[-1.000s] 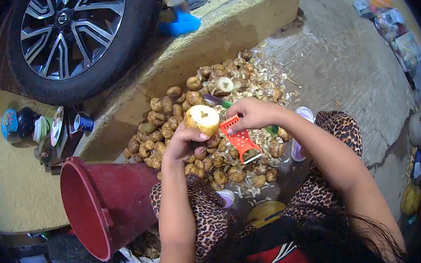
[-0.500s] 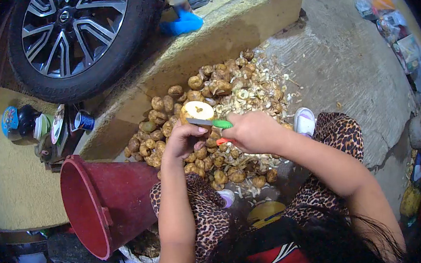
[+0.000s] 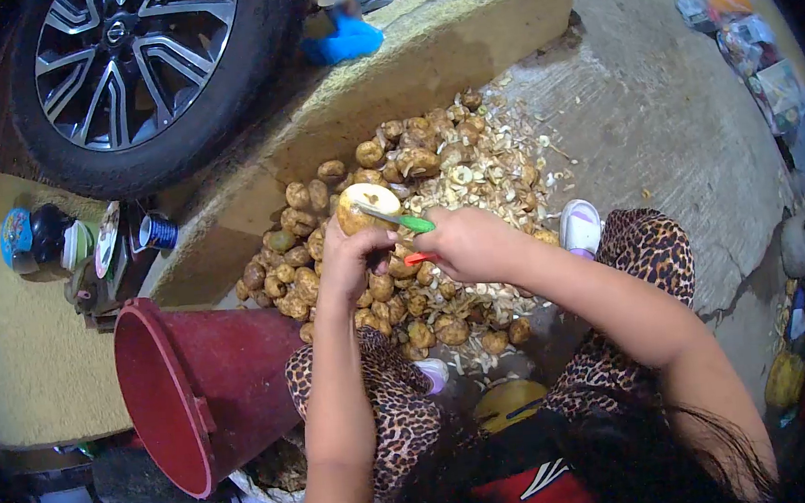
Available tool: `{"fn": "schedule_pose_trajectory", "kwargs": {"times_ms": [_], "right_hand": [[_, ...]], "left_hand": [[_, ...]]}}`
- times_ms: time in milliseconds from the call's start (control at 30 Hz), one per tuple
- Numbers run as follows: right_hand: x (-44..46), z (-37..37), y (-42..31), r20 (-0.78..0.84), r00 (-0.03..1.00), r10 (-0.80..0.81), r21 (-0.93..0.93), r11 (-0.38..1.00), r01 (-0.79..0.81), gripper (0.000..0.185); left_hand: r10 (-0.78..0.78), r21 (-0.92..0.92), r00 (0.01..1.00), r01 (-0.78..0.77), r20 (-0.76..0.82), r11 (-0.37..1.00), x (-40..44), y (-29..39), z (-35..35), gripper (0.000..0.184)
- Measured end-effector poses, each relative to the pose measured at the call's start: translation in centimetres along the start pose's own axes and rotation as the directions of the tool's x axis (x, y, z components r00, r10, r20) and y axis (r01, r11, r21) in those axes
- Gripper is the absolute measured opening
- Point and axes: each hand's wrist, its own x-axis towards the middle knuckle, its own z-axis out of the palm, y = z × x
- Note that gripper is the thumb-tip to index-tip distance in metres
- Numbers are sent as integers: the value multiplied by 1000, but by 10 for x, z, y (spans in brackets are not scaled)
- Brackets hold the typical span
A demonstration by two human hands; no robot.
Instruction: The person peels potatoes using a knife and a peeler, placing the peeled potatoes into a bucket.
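Observation:
My left hand (image 3: 353, 252) is closed around a round, potato-like piece of produce (image 3: 358, 219), brown-skinned below with a pale cut face on top and a dark spot in its middle. In my right hand (image 3: 463, 244) is a knife (image 3: 414, 223) with a green handle. Its blade lies across the near edge of the pale face, and the tip seems to touch it. An orange-red piece (image 3: 416, 259) sticks out below my right fingers; I cannot tell if it belongs to the knife. Beneath both hands lies a pile of similar brown produce (image 3: 301, 223).
Pale peelings (image 3: 500, 163) are strewn right of the pile. A red bucket (image 3: 241, 359) lies tipped at the left. Behind stand a concrete step (image 3: 317, 130) and a car wheel (image 3: 257, 83). Bagged items (image 3: 750, 44) line the right side.
The knife blade has turned from nearly level to slanting up leftward over the cut face. The held produce has shifted slightly left and up, its cut face tilted differently.

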Motion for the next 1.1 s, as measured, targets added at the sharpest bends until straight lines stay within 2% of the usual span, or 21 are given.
{"fn": "schedule_pose_trajectory", "kwargs": {"times_ms": [133,233,333,433,533,633,733,800,833,933,967,1067,1100], "right_hand": [[3,-1,2,15,999,-29,-37,999,30,8],[5,2,0,4,998,64,-84,994,-63,7],[5,11,3,-25,997,80,-74,994,-81,7],[6,7,6,-8,999,53,-33,998,-53,8],[7,7,8,21,997,73,-64,995,-72,9],[8,11,7,-14,993,118,-52,992,-118,10],[12,24,25,-26,977,213,-31,976,-214,11],[9,27,54,76,944,321,-113,943,-312,13],[7,27,57,132,917,375,-153,922,-355,14],[5,10,45,243,905,349,54,927,-372,18],[4,13,51,296,890,345,34,928,-371,21],[5,-8,36,191,912,363,22,927,-373,18],[8,-8,36,67,978,200,17,979,-201,14]], "left_hand": [[-28,-44,998,31,64,999,0,1,-8,32],[-49,-30,998,50,45,998,1,3,-6,31],[172,172,982,-156,-83,973,5,-5,6,30],[4,44,999,-2,-45,999,1,2,5,30],[7,18,1000,-6,-9,1000,1,3,3,31],[154,211,982,-129,-108,969,4,-5,8,33],[-12,-187,997,26,75,982,-1,4,1,36],[46,-292,994,-14,103,956,-18,16,11,42],[11,-261,991,23,130,965,-14,10,0,42],[-44,-54,999,43,-7,998,-6,5,-9,39],[-59,-89,998,56,-28,994,-5,6,-8,35],[-60,149,996,70,-73,986,-1,4,-8,31],[-72,104,996,77,-58,992,2,-2,-13,28]]}}
